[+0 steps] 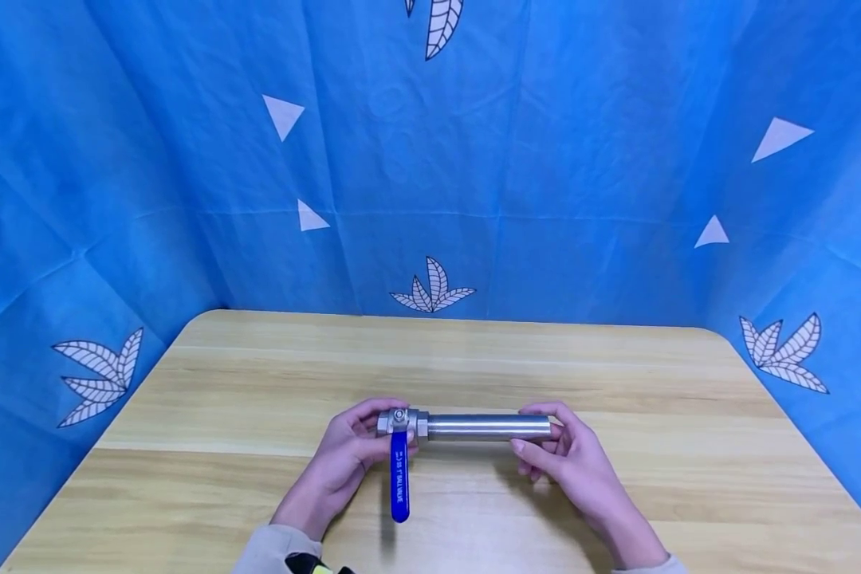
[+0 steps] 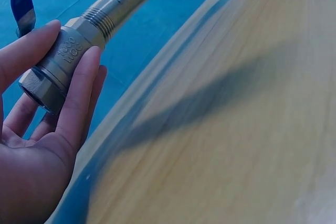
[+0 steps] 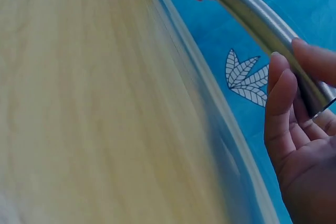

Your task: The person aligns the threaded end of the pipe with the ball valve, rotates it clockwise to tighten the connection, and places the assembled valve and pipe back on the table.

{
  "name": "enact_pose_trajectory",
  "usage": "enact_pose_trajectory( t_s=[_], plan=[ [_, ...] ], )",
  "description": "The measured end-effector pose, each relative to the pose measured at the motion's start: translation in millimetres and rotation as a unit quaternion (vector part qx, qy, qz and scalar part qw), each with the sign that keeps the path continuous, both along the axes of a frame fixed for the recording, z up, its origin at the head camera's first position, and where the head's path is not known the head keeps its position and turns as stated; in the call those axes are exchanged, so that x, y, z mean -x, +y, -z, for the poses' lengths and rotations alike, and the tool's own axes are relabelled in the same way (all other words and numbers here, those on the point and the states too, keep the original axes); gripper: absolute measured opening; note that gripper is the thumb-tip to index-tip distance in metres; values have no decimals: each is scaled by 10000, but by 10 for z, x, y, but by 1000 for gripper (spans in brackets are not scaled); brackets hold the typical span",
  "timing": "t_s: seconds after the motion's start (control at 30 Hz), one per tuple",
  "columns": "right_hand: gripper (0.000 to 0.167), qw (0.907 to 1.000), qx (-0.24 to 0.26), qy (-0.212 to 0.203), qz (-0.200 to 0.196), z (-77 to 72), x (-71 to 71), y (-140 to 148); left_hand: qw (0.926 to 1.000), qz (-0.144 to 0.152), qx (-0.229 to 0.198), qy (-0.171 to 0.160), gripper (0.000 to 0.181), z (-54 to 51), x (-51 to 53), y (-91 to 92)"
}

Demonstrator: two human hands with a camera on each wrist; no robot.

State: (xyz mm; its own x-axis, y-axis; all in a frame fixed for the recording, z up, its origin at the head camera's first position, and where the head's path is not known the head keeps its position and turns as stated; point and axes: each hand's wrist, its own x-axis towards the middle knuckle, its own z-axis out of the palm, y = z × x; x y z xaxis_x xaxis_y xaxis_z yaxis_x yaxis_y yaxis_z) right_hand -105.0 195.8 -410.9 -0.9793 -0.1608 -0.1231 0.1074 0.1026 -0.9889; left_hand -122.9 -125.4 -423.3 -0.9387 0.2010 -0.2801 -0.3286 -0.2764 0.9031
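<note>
Left hand [image 1: 340, 462], bare: fingers and thumb curled around the body of a ball valve [image 2: 67, 53], probably to steady the bulkier end. Right hand [image 1: 574, 466], bare: thumb and bent fingers pinch the plain far end of a metal pipe [image 1: 484, 427], presumably to keep it level and in line with the valve.

Position: valve at left, pipe running right from it, the joined pair held between the hands above the near part of the table [image 1: 258, 383].

Ball valve: silver-grey metal, hexagonal ends, outer mouth hollow; raised lettering on the body, too blurred to read reliably. Lever handle [image 1: 399, 482]: blue covering, white print including "BALL VALVE"; set crosswise to the pipe, pointing toward the person, most of its length projecting past the left fingers.

Pipe: straight, cylindrical, brushed sheen; several turns of thread [image 2: 98, 22] exposed beside the valve.

Surroundings: wood-grain tabletop with rounded far corners; blue cloth backdrop [image 1: 581, 159] beyond, printed with white triangles and outlined leaves.
</note>
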Motion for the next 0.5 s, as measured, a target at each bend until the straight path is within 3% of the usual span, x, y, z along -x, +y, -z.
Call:
enact_pose_trajectory(
  t_s=[0.27,0.5],
  plan=[
    [43,9976,-255,-31,639,18,4,-4,10000,65,-18,50,59,-10,-18,-2],
    [31,9985,93,-144,527,25,9,-22,9999,91,-30,42,58,-11,-22,-2]
  ],
)
